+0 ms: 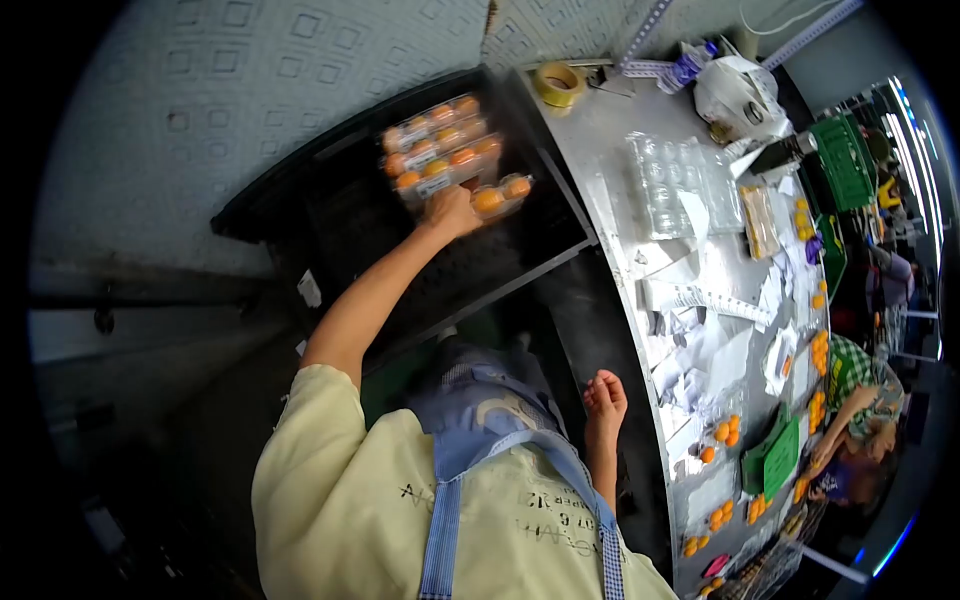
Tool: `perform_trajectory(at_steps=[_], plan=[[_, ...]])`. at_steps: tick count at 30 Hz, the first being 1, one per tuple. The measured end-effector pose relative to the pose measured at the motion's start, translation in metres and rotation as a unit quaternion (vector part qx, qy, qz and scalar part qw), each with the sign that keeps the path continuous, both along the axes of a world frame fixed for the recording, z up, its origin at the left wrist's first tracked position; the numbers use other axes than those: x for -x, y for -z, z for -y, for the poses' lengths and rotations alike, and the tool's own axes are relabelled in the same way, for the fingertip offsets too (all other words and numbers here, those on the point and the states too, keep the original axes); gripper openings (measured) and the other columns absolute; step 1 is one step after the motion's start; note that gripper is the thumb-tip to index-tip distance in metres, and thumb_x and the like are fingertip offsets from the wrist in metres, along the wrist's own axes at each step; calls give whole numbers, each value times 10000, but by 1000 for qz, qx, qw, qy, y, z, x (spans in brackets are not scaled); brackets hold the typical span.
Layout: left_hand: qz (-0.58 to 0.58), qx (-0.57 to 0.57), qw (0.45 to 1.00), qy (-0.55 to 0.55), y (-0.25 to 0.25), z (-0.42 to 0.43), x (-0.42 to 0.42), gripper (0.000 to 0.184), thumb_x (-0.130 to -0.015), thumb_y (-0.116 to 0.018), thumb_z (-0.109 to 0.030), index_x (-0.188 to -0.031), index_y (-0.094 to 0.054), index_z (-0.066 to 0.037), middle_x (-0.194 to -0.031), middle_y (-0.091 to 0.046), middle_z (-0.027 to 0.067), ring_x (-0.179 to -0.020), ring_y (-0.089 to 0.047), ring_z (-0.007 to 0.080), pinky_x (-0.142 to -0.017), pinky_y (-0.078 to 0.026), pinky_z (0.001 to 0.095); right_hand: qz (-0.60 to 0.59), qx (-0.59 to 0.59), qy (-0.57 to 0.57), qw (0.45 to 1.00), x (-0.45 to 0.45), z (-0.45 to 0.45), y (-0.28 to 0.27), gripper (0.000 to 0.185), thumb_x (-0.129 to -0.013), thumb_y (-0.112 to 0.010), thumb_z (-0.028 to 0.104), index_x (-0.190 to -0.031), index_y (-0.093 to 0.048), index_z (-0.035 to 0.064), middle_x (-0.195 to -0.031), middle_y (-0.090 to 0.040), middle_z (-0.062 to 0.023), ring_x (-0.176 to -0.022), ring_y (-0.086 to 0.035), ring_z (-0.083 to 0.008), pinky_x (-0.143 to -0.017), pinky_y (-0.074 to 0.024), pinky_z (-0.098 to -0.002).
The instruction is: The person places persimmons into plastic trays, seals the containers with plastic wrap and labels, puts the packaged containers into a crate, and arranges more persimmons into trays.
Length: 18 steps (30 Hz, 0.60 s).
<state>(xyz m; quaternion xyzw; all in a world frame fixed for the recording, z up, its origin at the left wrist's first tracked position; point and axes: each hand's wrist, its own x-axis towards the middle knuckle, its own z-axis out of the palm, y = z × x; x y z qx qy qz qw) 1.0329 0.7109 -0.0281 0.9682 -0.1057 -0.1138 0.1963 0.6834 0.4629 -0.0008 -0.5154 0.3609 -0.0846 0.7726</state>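
Note:
Over a black crate (pixel 350 215), my left hand (pixel 452 212) is closed on a clear plastic pack of oranges (pixel 502 197). More clear packs of oranges (pixel 440 140), some with white labels, lie side by side at the crate's far end, right beside that hand. My right hand (pixel 605 396) hangs near the metal table's edge with its fingers curled in and nothing visible in them.
On the metal table (pixel 590 165) are a tape roll (pixel 559 85), clear plastic trays (pixel 680 185), crumpled label paper (pixel 700 350), loose oranges (pixel 728 430) and a green basket (pixel 772 455). Across it, another person (pixel 865 400) reaches toward oranges. A patterned wall (pixel 270 80) stands behind the crate.

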Motion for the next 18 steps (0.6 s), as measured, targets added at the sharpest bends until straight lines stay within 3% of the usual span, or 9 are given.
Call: perform_trajectory(at_steps=[1, 4, 5, 8, 11, 18], plan=[[-28, -24, 999, 24, 7, 3, -7, 453, -648, -782, -304, -985, -670, -25, -1039, -634, 151, -992, -605, 321, -819, -500, 420, -12, -12, 20, 1000, 2, -4, 0, 148, -891, -626, 103, -1017, -589, 34, -840, -620, -51, -658, -551, -81, -600, -431, -183], [154, -34, 986, 44, 15, 5, -1, 522, -700, -757, -240, -1155, -588, -48, -1123, -542, 119, -1096, -512, 313, -836, -485, 426, -32, -25, 30, 999, -2, -7, 7, 144, -887, -634, 117, -1003, -597, 39, -837, -621, -44, -654, -550, -77, -589, -429, -183], [227, -30, 970, 87, 17, 2, -3, 533, -751, -710, -179, -1234, -505, -83, -1156, -454, 90, -1136, -432, 299, -845, -475, 433, -35, -19, 29, 999, -5, -8, 8, 146, -887, -637, 122, -1002, -598, 40, -837, -622, -42, -655, -549, -75, -588, -427, -182], [292, -41, 950, 104, 24, -5, -7, 472, -771, -676, -146, -1212, -515, -95, -1151, -462, 88, -1105, -450, 301, -830, -485, 437, -39, -5, 13, 999, -21, -2, 11, 153, -885, -642, 138, -1001, -601, 46, -835, -624, -35, -656, -544, -70, -587, -423, -178], [220, -23, 972, 73, 15, -5, -7, 434, -783, -648, -111, -1198, -523, -114, -1154, -458, 86, -1102, -446, 303, -818, -492, 443, -34, 6, -28, 999, -43, 1, 6, 175, -883, -647, 165, -1011, -604, 54, -834, -626, -24, -666, -540, -63, -593, -419, -173], [185, -28, 982, 17, 20, 0, -10, 470, -774, -669, -152, -1217, -511, -143, -1147, -464, 94, -1114, -442, 306, -821, -483, 476, -29, 63, -125, 990, -71, 11, 7, 204, -875, -649, 164, -1034, -605, 44, -845, -631, -28, -703, -552, -70, -624, -432, -189]])
